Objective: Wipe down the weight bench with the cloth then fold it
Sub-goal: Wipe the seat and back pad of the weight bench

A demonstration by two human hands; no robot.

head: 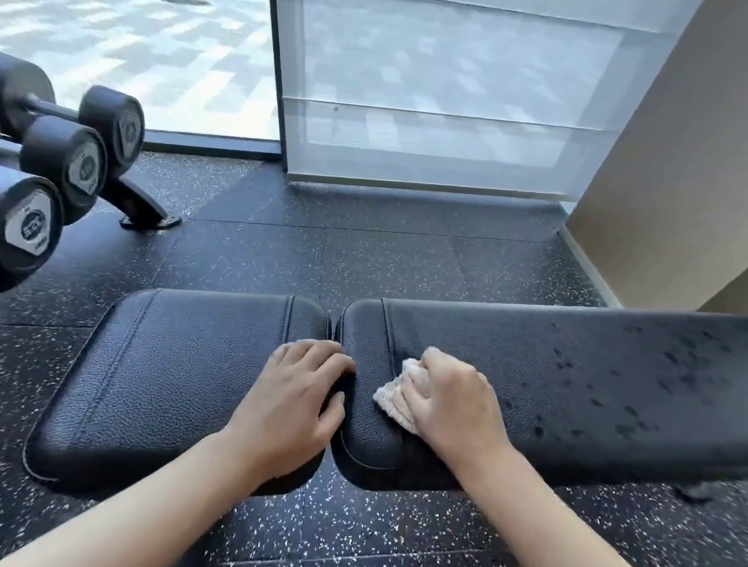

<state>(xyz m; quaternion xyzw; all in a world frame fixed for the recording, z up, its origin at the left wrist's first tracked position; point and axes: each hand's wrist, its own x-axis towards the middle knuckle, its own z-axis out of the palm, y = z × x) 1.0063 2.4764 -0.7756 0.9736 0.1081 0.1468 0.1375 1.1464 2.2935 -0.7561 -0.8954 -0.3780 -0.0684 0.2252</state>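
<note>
The cloth [392,396] is sitting bunched on the long pad of the weight bench [579,380], near the gap. The right hand [448,396] is gripping it, mid-wipe. The left hand [296,398] is resting open on the seat pad [169,365]. Droplets are sitting further right, so that's probably next; folding's later.

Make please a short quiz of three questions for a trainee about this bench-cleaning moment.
1. True or false: the right hand presses the cloth on the long back pad.
2. Where does the left hand rest? A) on a dumbbell B) on the seat pad, at the gap between the pads C) on the floor
3. Fill in: dark wet spots show on the ___ pad.

Key: 1 true; 2 B; 3 back.
</note>
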